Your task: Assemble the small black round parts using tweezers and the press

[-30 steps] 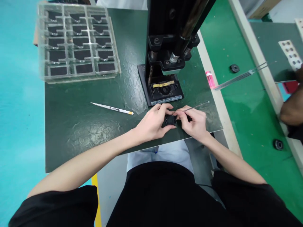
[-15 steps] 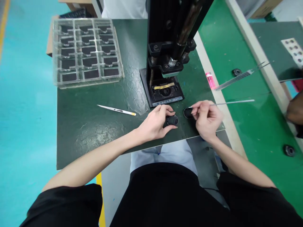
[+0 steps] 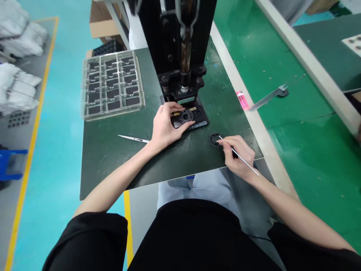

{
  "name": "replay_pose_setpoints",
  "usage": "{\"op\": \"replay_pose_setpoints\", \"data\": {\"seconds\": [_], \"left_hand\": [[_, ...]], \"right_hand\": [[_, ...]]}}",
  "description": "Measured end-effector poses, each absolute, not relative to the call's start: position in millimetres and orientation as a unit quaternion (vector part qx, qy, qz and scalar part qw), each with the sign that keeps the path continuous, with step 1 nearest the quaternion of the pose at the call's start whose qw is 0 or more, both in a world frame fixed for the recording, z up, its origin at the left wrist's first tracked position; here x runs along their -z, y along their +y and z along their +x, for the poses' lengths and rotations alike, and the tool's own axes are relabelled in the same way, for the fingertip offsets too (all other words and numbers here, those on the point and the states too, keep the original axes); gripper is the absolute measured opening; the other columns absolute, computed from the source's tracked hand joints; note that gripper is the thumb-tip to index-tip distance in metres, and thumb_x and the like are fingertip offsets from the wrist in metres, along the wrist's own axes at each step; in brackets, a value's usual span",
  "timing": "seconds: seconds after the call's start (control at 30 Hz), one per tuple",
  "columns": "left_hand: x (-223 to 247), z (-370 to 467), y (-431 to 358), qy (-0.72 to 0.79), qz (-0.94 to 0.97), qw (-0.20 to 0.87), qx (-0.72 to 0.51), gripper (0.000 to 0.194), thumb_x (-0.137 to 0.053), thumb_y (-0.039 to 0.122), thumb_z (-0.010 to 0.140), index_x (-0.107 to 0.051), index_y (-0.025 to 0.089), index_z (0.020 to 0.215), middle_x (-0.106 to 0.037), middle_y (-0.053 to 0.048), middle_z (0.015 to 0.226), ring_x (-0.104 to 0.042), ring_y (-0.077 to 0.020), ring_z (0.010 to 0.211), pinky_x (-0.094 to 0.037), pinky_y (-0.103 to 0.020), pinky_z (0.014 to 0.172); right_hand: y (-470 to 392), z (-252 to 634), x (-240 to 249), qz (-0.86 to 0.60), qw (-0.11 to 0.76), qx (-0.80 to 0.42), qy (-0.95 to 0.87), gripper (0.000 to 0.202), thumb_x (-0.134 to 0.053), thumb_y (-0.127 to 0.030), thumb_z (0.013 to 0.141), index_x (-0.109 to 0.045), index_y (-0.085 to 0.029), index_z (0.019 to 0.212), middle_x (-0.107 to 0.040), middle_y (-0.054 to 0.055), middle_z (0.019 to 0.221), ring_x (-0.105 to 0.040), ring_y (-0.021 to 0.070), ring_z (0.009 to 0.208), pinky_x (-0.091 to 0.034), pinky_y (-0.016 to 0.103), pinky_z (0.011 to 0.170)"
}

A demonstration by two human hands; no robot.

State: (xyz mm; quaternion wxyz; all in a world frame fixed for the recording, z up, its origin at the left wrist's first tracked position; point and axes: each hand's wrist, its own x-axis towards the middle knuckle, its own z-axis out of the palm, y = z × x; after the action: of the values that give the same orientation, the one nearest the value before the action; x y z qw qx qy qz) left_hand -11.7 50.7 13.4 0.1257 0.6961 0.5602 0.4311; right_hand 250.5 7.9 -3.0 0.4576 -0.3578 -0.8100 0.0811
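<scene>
Between the thumb and fingers of my left hand (image 3: pixel 167 126) is a round black part (image 3: pixel 186 116) with a hole in its middle. It is over the base (image 3: pixel 201 119) of a black hand press, below the press head; whether it rests there I cannot tell. My right hand (image 3: pixel 238 155) pinches a thin white stick (image 3: pixel 244 161), its upper end by a black ring-shaped part (image 3: pixel 214 139) on the dark green table. The fingertips are at the ring's right edge. A pointed white tool (image 3: pixel 132 139) lies on the table, partly hidden by my left forearm.
The tall press column (image 3: pixel 176 45) rises behind my left hand. A clear compartment tray (image 3: pixel 113 86) with black pieces stands at the back left. On the right is a green conveyor belt (image 3: pixel 282 124) with a pink-ended bundle of thin strips (image 3: pixel 266 99) at its edge.
My left hand has moved from the table's front up to the press base with a round black part. The stick in my right hand has swung to point down-right. The camera view has shifted.
</scene>
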Motion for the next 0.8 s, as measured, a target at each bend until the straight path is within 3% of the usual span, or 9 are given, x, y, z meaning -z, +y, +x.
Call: {"op": "replay_pose_setpoints", "data": {"seconds": [0.23, 0.43, 0.5, 0.6, 0.67, 0.73, 0.8], "left_hand": [[-9.8, -8.4, 49.9, 0.582, 0.671, 0.121, -0.443, 0.055, -0.091, 0.041, 0.074, -0.054, 0.022, 0.110, -0.074, -0.005, 0.110, -0.073, -0.0232, 0.107, -0.058, -0.038, 0.096], [-2.1, -21.0, 43.7, 0.582, 0.678, 0.072, -0.444, 0.061, -0.092, 0.046, 0.070, -0.054, 0.022, 0.111, -0.069, -0.006, 0.110, -0.067, -0.0228, 0.103, -0.056, -0.035, 0.081], [1.2, -24.9, 45.0, 0.589, 0.675, 0.053, -0.441, 0.067, -0.094, 0.049, 0.067, -0.051, 0.022, 0.111, -0.065, -0.006, 0.109, -0.063, -0.0234, 0.101, -0.055, -0.037, 0.080], [4.8, -28.9, 47.3, 0.604, 0.665, 0.043, -0.436, 0.080, -0.097, 0.052, 0.058, -0.046, 0.022, 0.112, -0.058, -0.008, 0.113, -0.059, -0.0263, 0.104, -0.055, -0.041, 0.084], [6.5, -30.9, 48.2, 0.614, 0.658, 0.048, -0.434, 0.088, -0.098, 0.055, 0.053, -0.043, 0.023, 0.115, -0.054, -0.009, 0.117, -0.057, -0.0294, 0.110, -0.055, -0.044, 0.090], [8.4, -32.6, 48.8, 0.620, 0.651, 0.062, -0.434, 0.096, -0.097, 0.058, 0.051, -0.041, 0.023, 0.120, -0.052, -0.011, 0.122, -0.055, -0.0320, 0.118, -0.054, -0.047, 0.095], [10.6, -34.0, 49.6, 0.618, 0.649, 0.083, -0.436, 0.102, -0.097, 0.060, 0.051, -0.038, 0.023, 0.125, -0.050, -0.012, 0.128, -0.054, -0.0333, 0.124, -0.054, -0.048, 0.101]], "right_hand": [[5.1, 254.2, 2.5, -0.342, 0.447, -0.112, -0.819, 0.026, -0.050, -0.009, 0.099, -0.067, -0.020, 0.116, -0.068, 0.009, 0.097, -0.067, 0.0196, 0.090, -0.059, 0.037, 0.078], [15.9, 263.9, -46.0, -0.438, 0.451, -0.018, -0.777, 0.038, -0.037, -0.028, 0.107, -0.073, -0.027, 0.120, -0.061, 0.013, 0.126, -0.057, 0.0332, 0.127, -0.052, 0.058, 0.100], [34.8, 257.3, -74.1, -0.412, 0.490, 0.005, -0.768, 0.041, -0.034, -0.028, 0.109, -0.069, -0.029, 0.132, -0.062, 0.012, 0.130, -0.061, 0.0308, 0.126, -0.055, 0.053, 0.096], [79.2, 229.4, -117.2, -0.354, 0.544, -0.053, -0.759, 0.044, -0.029, -0.033, 0.113, -0.063, -0.026, 0.139, -0.062, 0.009, 0.135, -0.073, 0.0154, 0.094, -0.053, 0.029, 0.064], [116.1, 203.7, -144.2, -0.322, 0.512, -0.068, -0.794, 0.049, -0.030, -0.039, 0.113, -0.071, -0.016, 0.126, -0.072, 0.007, 0.118, -0.072, 0.0114, 0.092, -0.050, 0.024, 0.069], [155.5, 179.6, -168.1, -0.355, 0.469, -0.090, -0.804, 0.058, -0.032, -0.044, 0.111, -0.076, -0.009, 0.098, -0.074, 0.000, 0.082, -0.069, 0.0069, 0.087, -0.049, 0.023, 0.084], [194.2, 162.0, -187.4, -0.417, 0.457, -0.164, -0.769, 0.046, -0.041, -0.037, 0.105, -0.073, -0.007, 0.092, -0.069, -0.007, 0.071, -0.067, 0.0036, 0.081, -0.043, 0.019, 0.072]]}}
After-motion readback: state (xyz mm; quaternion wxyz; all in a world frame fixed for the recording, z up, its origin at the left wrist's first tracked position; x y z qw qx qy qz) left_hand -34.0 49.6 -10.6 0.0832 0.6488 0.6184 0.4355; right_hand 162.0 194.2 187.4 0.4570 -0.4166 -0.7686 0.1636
